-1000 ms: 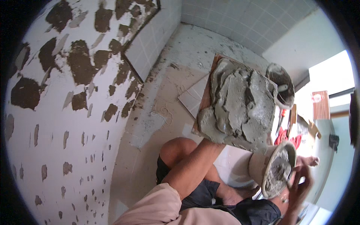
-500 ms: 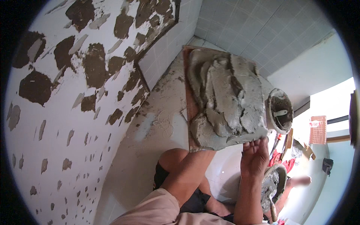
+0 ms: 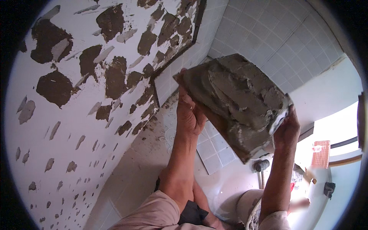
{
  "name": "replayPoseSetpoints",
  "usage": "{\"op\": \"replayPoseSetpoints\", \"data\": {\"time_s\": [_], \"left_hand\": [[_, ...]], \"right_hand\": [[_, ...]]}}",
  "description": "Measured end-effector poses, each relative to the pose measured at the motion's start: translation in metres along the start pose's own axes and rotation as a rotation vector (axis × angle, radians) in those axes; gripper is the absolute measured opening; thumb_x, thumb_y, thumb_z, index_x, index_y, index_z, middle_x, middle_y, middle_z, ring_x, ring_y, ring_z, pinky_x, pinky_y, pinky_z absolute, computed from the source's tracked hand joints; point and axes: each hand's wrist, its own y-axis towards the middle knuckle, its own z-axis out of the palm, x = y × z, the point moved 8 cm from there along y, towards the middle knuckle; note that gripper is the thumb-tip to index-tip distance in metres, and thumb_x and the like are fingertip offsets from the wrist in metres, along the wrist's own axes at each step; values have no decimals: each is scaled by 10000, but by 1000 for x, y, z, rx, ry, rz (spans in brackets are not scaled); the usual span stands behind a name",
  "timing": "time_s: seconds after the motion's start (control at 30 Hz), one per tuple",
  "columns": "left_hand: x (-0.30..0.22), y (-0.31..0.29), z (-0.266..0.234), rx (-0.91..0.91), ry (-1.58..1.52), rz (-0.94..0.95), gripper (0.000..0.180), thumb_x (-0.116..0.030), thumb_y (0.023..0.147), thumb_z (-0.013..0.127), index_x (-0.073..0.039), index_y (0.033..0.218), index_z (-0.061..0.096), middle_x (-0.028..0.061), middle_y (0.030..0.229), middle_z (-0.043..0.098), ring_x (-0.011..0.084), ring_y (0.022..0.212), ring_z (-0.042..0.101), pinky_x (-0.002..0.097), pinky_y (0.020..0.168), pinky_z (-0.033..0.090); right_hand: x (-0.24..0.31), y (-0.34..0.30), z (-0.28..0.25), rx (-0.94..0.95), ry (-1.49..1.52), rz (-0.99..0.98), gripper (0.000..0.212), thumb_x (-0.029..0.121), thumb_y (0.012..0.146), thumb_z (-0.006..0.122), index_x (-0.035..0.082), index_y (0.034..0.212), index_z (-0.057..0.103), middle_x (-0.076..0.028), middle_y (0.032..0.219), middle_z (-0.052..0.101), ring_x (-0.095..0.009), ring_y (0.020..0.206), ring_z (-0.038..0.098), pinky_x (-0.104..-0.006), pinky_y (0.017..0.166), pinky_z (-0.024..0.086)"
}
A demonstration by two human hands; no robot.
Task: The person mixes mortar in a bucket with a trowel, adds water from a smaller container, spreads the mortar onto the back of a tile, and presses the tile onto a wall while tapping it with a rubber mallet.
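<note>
A large tile [image 3: 221,132] with a reddish-brown edge is held up at a tilt in front of me. Thick, wet grey mortar [image 3: 241,90] covers its upward face in uneven ridges. My left hand [image 3: 189,113] grips its left side, fingers partly hidden by the tile. At the right corner, my right hand [image 3: 288,126] is closed on the edge, beside a smear of pale mortar.
On the left is a white wall [image 3: 50,134] with many chipped patches. Grey tiles cover the back wall [image 3: 264,42]. A gridded tile [image 3: 215,151] lies on the floor. A mallet [image 3: 262,166] and a bucket [image 3: 245,205] stand at lower right, an orange mesh panel [image 3: 321,153] farther right.
The mortar-covered tile has been lifted and turned clockwise. My left hand has come into sight at its left side; my right hand has risen with the right corner. The view has shifted slightly.
</note>
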Motion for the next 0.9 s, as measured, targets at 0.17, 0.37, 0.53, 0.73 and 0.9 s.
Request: {"op": "replayPoseSetpoints", "data": {"time_s": [0.17,0.37,0.53,0.73,0.9], "left_hand": [[-34,0,-20,-15,103,176,784,-112,764,870,-66,1443,481,96,1408,568,232,1310,552,429,1150,464],[-68,2,-29,-90,185,246,361,-222,885,790,-42,1157,634,88,1222,652,198,1168,631,435,1122,486],[-84,16,-8,-240,361,217,863,-407,971,672,185,1469,290,296,1498,436,386,1419,445,563,1189,391],[-89,26,-26,-467,224,155,842,-380,959,707,188,1414,283,294,1445,447,371,1381,487,526,1156,454],[-87,39,-34,-437,193,130,899,-406,973,671,195,1457,211,300,1472,414,366,1402,458,528,1161,447]], "right_hand": [[11,30,71,156,42,-23,490,262,1118,338,62,1565,331,-179,1440,527,-323,1356,496,-477,1185,360],[23,93,140,465,-273,-299,554,181,1031,566,23,1521,361,-167,1363,590,-275,1252,591,-394,1037,502],[17,124,212,507,-60,-166,636,321,1046,578,-6,1549,365,-228,1363,577,-292,1220,612,-395,1037,519],[1,151,265,506,-257,-56,520,365,1040,589,97,1461,443,-129,1222,556,-247,1134,540,-417,966,536],[-10,180,291,544,-344,-86,438,355,1021,608,78,1352,536,-105,1225,579,-265,1072,579,-417,890,558]]}}
